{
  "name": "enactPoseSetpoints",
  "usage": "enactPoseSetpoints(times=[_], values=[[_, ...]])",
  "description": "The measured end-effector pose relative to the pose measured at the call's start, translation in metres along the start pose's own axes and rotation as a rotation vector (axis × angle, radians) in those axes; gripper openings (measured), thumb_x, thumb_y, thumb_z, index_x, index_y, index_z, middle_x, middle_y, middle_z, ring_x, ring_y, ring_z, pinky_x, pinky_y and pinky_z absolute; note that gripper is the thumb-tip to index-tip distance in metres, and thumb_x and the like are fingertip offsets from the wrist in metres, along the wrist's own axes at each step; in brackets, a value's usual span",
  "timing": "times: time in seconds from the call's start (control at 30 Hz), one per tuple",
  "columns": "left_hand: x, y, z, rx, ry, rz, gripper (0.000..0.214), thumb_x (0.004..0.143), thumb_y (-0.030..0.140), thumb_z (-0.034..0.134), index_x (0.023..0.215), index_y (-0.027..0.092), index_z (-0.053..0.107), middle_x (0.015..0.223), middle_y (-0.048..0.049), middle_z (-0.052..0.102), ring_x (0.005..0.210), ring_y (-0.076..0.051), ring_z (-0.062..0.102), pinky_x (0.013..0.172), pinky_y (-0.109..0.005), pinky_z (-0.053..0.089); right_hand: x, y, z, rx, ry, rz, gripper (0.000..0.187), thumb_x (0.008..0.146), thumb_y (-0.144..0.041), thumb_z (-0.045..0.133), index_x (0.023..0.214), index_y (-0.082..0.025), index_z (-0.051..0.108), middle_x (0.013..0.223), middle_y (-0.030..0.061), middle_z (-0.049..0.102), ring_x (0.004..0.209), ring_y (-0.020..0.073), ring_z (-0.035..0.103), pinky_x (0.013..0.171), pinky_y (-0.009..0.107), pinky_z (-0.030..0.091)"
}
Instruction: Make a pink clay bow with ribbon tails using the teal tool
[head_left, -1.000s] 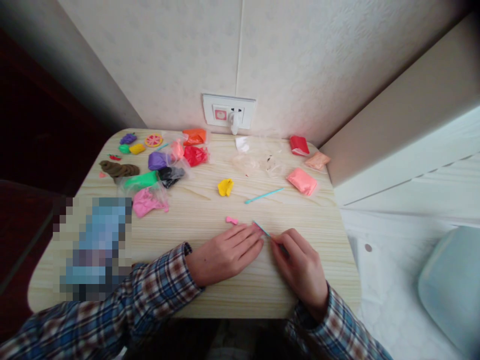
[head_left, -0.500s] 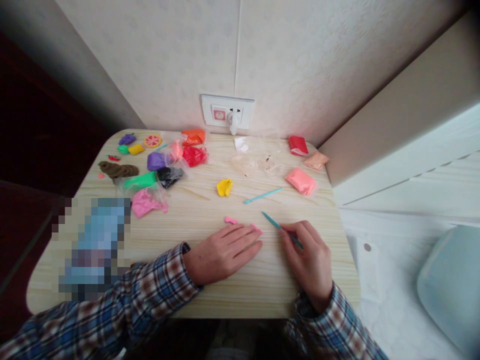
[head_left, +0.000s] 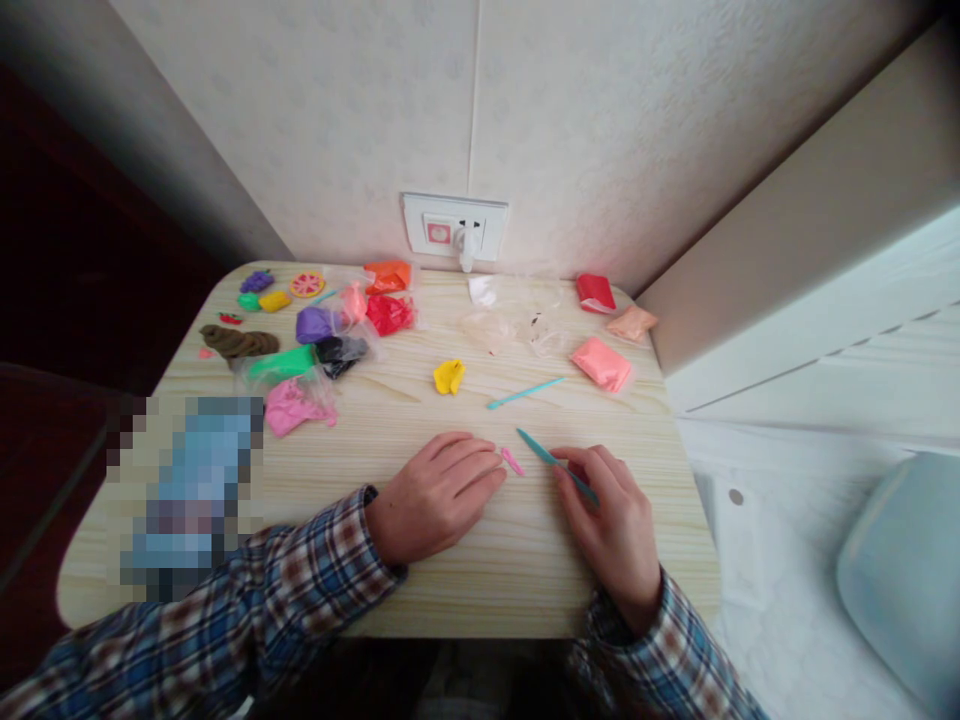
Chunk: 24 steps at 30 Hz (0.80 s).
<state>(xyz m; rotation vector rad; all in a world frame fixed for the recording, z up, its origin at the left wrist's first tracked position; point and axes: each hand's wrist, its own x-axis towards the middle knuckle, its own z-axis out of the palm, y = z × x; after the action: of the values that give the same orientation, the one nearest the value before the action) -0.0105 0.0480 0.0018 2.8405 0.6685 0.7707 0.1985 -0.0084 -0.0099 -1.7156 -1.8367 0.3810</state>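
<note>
My right hand [head_left: 609, 515] grips a teal plastic clay knife [head_left: 538, 447], its blade pointing up and left over the table. Just left of the tip lies a thin pink strip of clay [head_left: 512, 461]. My left hand [head_left: 442, 495] rests palm down on the table, fingers together and slightly bent, their tips beside that strip. Whatever lies under its palm is hidden. Farther back are a second teal tool [head_left: 525, 393] and a yellow lump of clay [head_left: 449, 377].
Bags of coloured clay, including a pink one [head_left: 296, 405] and a green one [head_left: 283, 362], crowd the left. A brown coiled clay piece [head_left: 238, 342] and a blurred phone-like object [head_left: 196, 490] lie there too. Salmon [head_left: 602, 362] and red packets [head_left: 595, 292] sit back right.
My left hand has drawn back a little and its fingers have bent, uncovering the pink strip. A second small pink piece is now out of sight. The knife has shifted slightly left.
</note>
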Motion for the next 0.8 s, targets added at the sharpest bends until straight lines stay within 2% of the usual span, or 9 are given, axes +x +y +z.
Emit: enactPoseSetpoints(times=[0.13, 0.23, 0.3, 0.47, 0.6, 0.7, 0.8], values=[[0.005, 0.000, 0.001, 0.030, -0.053, -0.072, 0.026, 0.088, 0.014, 0.047, 0.110, 0.010, 0.059, 0.110, -0.0097, 0.065, 0.109, -0.021, 0.055, 0.096, -0.038, 0.045, 0.001, 0.001, 0.000, 0.018, -0.002, 0.017, 0.015, 0.089, -0.024, 0.047, 0.097, -0.020, 0.059, 0.081, 0.0030, 0.059, 0.076, 0.0162, 0.053, 0.068, 0.030, 0.042], [0.009, 0.000, 0.003, 0.071, -0.115, -0.127, 0.031, 0.089, 0.020, 0.049, 0.117, 0.011, 0.056, 0.121, -0.0124, 0.059, 0.119, -0.025, 0.049, 0.100, -0.045, 0.040, 0.003, 0.001, 0.000, 0.058, 0.007, 0.043, 0.015, 0.089, -0.025, 0.047, 0.095, -0.020, 0.059, 0.081, 0.0028, 0.059, 0.076, 0.0160, 0.053, 0.068, 0.030, 0.042], [0.010, -0.001, 0.005, 0.076, -0.129, -0.143, 0.029, 0.089, 0.022, 0.050, 0.116, 0.013, 0.057, 0.121, -0.0115, 0.059, 0.120, -0.025, 0.048, 0.102, -0.048, 0.037, 0.004, 0.002, 0.000, 0.082, 0.015, 0.058, 0.014, 0.089, -0.026, 0.047, 0.093, -0.020, 0.059, 0.081, 0.0030, 0.060, 0.077, 0.0161, 0.054, 0.068, 0.030, 0.043], [0.013, -0.001, 0.009, 0.018, -0.060, -0.167, 0.016, 0.090, 0.021, 0.049, 0.097, 0.016, 0.062, 0.102, -0.0047, 0.066, 0.109, -0.020, 0.054, 0.102, -0.043, 0.035, 0.006, 0.001, 0.000, 0.114, 0.031, 0.063, 0.014, 0.089, -0.026, 0.048, 0.093, -0.020, 0.060, 0.082, 0.0028, 0.061, 0.076, 0.0155, 0.056, 0.068, 0.029, 0.044], [0.017, -0.001, 0.010, -0.033, -0.041, -0.218, 0.014, 0.090, 0.022, 0.050, 0.085, 0.016, 0.062, 0.091, -0.0030, 0.065, 0.100, -0.018, 0.056, 0.100, -0.042, 0.035, 0.005, 0.002, 0.000, 0.117, 0.044, 0.055, 0.015, 0.089, -0.026, 0.048, 0.093, -0.020, 0.060, 0.080, 0.0024, 0.060, 0.075, 0.0151, 0.056, 0.067, 0.028, 0.044], [0.020, -0.001, 0.008, -0.111, -0.018, -0.296, 0.010, 0.087, 0.022, 0.055, 0.081, 0.016, 0.061, 0.088, -0.0028, 0.064, 0.095, -0.018, 0.055, 0.094, -0.039, 0.039, 0.005, 0.002, 0.000, 0.126, 0.058, 0.052, 0.016, 0.089, -0.028, 0.048, 0.093, -0.020, 0.061, 0.079, 0.0022, 0.060, 0.074, 0.0149, 0.055, 0.066, 0.028, 0.044], [0.024, -0.001, 0.006, -0.195, 0.061, -0.402, 0.009, 0.083, 0.023, 0.061, 0.078, 0.016, 0.060, 0.085, -0.0033, 0.062, 0.088, -0.018, 0.055, 0.084, -0.035, 0.043, 0.004, 0.003, 0.000, 0.134, 0.066, 0.048, 0.017, 0.089, -0.028, 0.048, 0.093, -0.019, 0.061, 0.079, 0.0021, 0.060, 0.074, 0.0149, 0.055, 0.066, 0.028, 0.044]])
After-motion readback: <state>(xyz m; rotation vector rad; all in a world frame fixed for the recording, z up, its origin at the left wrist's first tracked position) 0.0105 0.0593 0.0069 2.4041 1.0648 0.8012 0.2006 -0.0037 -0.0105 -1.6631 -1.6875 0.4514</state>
